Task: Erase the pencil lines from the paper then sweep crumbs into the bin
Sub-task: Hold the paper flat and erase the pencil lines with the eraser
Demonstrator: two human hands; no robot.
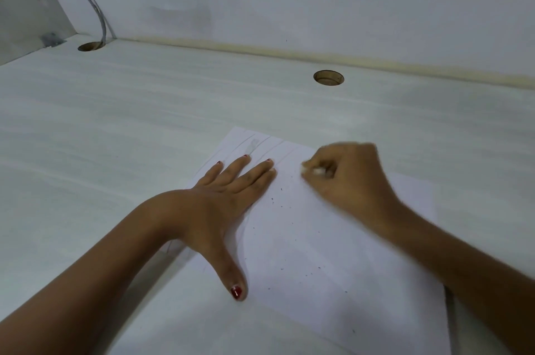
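A white sheet of paper (333,253) lies on the desk in front of me. Faint pencil lines (254,146) run across its far left corner. Small dark eraser crumbs (285,211) are scattered over the middle of the sheet. My left hand (220,201) lies flat on the paper's left side, fingers spread, thumb pointing toward me. My right hand (350,178) is closed around a small white eraser (311,170), whose tip presses on the paper near the far edge. The right hand is blurred. No bin is in view.
The pale wood-grain desk (115,152) meets a white wall at the back. Two round cable holes are cut in it, one at the centre back (328,77) and one at the far left (91,46), where a grey cable (95,4) drops in.
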